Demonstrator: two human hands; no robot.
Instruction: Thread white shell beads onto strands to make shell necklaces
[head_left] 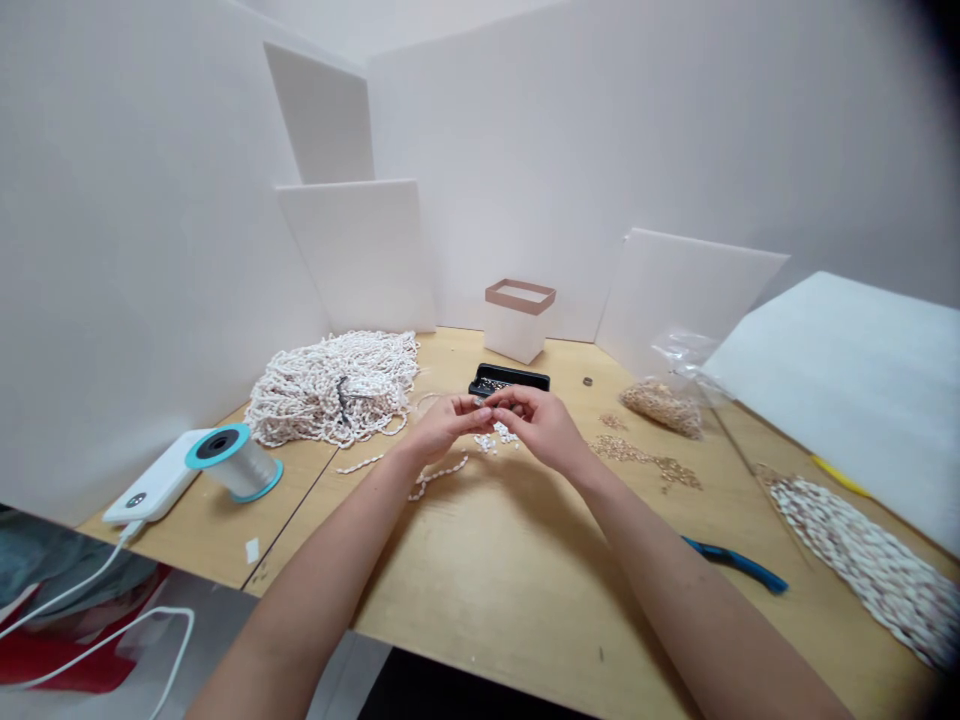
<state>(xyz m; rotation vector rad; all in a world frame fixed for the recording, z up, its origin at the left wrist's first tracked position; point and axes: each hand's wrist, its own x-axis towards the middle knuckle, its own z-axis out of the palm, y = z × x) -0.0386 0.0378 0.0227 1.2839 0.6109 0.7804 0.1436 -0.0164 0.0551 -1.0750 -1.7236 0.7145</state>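
Observation:
My left hand (pixel 450 424) and my right hand (pixel 534 420) meet above the middle of the table, fingertips pinched close together. Whatever lies between the fingers is too small to make out. Loose white beads (pixel 495 438) are scattered on the wood just under the fingertips. Below my left wrist a short strand of white beads (pixel 439 476) rests on the table. Behind the hands stands an open black case (pixel 510 378) with small shiny pieces inside, partly covered by my fingers.
At left lie a heap of white bead strands (pixel 330 385), a spool of clear line (pixel 236 465) and a white power bank (pixel 157 478). Gold-coloured bits (pixel 626 450), a plastic bag (pixel 664 405), blue-handled pliers (pixel 739 562) and a beaded piece (pixel 862 565) lie right. A white box (pixel 516 330) stands behind.

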